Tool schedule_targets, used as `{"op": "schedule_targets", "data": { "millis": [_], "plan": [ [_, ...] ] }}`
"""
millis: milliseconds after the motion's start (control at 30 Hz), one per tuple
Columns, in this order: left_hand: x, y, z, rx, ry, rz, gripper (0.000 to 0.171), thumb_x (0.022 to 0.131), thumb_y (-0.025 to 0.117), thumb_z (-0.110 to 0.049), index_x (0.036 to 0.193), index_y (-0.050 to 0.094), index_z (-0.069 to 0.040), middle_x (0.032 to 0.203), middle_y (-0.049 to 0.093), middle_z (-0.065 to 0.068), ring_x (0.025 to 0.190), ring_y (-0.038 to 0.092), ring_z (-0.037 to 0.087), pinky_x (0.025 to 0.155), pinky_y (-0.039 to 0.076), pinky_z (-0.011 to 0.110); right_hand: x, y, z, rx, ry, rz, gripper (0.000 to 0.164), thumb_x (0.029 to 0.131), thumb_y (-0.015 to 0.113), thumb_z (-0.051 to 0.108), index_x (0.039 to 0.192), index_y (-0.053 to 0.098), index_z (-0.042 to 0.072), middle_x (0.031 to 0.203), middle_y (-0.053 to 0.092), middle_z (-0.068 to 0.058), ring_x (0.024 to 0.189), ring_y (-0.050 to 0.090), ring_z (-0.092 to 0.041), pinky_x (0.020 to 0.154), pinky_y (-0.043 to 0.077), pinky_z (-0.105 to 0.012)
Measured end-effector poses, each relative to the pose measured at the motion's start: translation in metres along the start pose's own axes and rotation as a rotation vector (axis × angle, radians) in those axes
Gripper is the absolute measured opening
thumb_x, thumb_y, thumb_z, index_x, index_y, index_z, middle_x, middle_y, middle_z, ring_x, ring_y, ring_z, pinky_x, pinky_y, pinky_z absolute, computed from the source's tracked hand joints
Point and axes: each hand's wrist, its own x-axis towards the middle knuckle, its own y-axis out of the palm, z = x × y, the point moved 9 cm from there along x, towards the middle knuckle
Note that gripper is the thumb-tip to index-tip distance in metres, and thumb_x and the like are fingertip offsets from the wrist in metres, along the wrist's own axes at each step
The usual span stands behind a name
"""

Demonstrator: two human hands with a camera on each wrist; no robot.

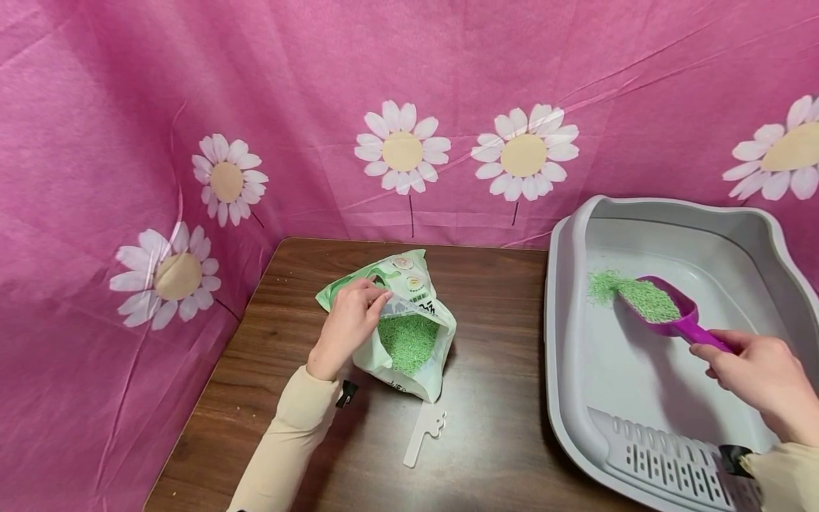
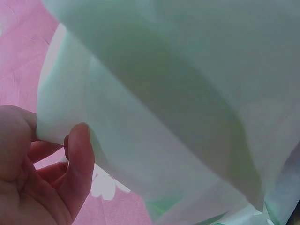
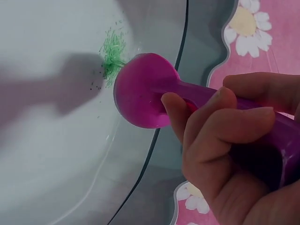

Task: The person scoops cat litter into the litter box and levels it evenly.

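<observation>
My right hand grips the handle of a purple scoop over the grey litter box. Green litter pellets fill the scoop, and some pour off its tip onto a small pile on the box floor. The right wrist view shows fingers curled round the scoop handle. On the table, my left hand pinches the upper edge of an opened litter bag, whose mouth shows green pellets inside. In the left wrist view the pale bag wall fills most of the picture.
A flat white piece with a wavy edge lies on the brown wooden table, in front of the bag. The litter box has a slotted panel at its near end. A pink flowered cloth hangs behind and at the left.
</observation>
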Motion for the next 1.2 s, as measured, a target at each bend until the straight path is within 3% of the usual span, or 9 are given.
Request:
{"op": "schedule_targets", "data": {
  "millis": [500,633,767,867,1067,1200],
  "plan": [
    [0.000,0.001,0.001,-0.014,-0.006,0.003,0.014,0.091,0.065,-0.011,0.088,0.077,-0.005,0.087,0.071,0.009,0.101,0.068,0.027,0.099,0.049,0.036,0.005,-0.001,0.002,-0.073,-0.034,-0.018,0.050,0.091,0.061,0.031,0.123,0.057,-0.008,0.065,0.066,0.002,0.059,0.042,0.001,0.056,0.030,-0.025],
    [0.000,0.000,0.000,-0.012,-0.004,-0.003,0.013,0.091,0.066,-0.012,0.088,0.077,-0.005,0.086,0.071,0.008,0.100,0.068,0.025,0.099,0.049,0.036,0.008,-0.001,0.003,-0.102,-0.046,-0.035,0.051,0.089,0.064,0.030,0.122,0.058,-0.008,0.069,0.068,-0.004,0.065,0.047,-0.011,0.056,0.031,-0.028],
    [0.000,0.000,0.001,-0.008,0.004,-0.009,0.013,0.090,0.067,-0.012,0.088,0.077,-0.005,0.086,0.071,0.008,0.098,0.069,0.025,0.098,0.050,0.036,0.009,-0.002,0.004,-0.130,-0.064,-0.059,0.051,0.087,0.066,0.029,0.121,0.058,-0.009,0.083,0.068,-0.022,0.073,0.052,-0.030,0.057,0.031,-0.031],
    [0.000,0.001,0.001,-0.013,0.002,-0.005,0.013,0.091,0.067,-0.012,0.088,0.077,-0.005,0.086,0.071,0.009,0.098,0.069,0.027,0.099,0.049,0.036,0.009,-0.003,0.006,-0.153,-0.085,-0.075,0.050,0.087,0.066,0.029,0.121,0.059,-0.007,0.089,0.065,-0.029,0.074,0.054,-0.036,0.056,0.031,-0.030],
    [0.001,0.002,0.002,-0.005,0.003,0.001,0.014,0.091,0.066,-0.013,0.089,0.077,-0.005,0.085,0.070,0.008,0.094,0.068,0.023,0.098,0.050,0.036,0.009,-0.007,0.017,-0.195,-0.167,-0.121,0.043,0.082,0.067,0.022,0.114,0.062,-0.006,0.079,0.065,-0.026,0.062,0.051,-0.023,0.053,0.031,-0.028],
    [0.001,0.002,0.003,0.000,-0.003,0.005,0.014,0.092,0.065,-0.014,0.089,0.077,-0.006,0.085,0.070,0.008,0.093,0.068,0.022,0.098,0.050,0.035,0.007,-0.009,0.022,-0.211,-0.182,-0.138,0.042,0.080,0.066,0.019,0.115,0.062,-0.005,0.079,0.064,-0.028,0.061,0.051,-0.026,0.052,0.030,-0.029]
  ]
}}
